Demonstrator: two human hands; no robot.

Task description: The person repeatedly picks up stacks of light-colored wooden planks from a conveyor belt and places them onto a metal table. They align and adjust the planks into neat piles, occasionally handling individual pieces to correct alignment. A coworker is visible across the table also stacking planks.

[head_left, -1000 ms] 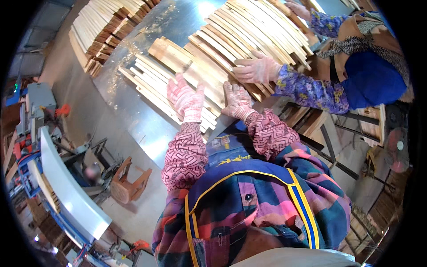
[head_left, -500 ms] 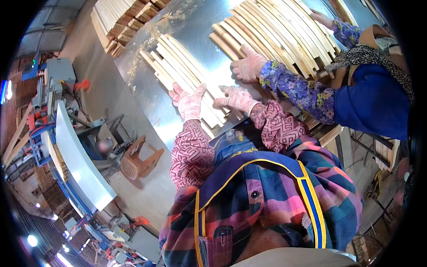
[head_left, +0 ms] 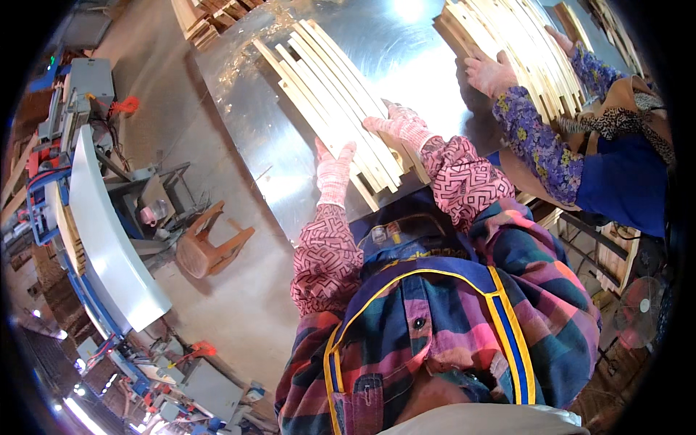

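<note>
Farther from my pale wooden strips [head_left: 341,109] now lies the co-worker's batch of strips [head_left: 522,51], and the co-worker's near hand [head_left: 491,75] has gone with it. My strips lie side by side, ends uneven, slanting across the shiny metal tabletop [head_left: 250,119]. My gloved left hand [head_left: 333,172] is at their left edge, fingers and thumb spread, clenched on nothing. My gloved right hand [head_left: 401,125] rests across the right-hand strips, fingertips on top; whether it grasps or merely presses, I cannot tell. I judge this step to be steadying and gathering the strips; the next move calls for even pressure from both sides, so none splay out. Farther out are wood shavings [head_left: 243,54] on the metal and a brown wooden stool [head_left: 199,250] on the floor.
</note>
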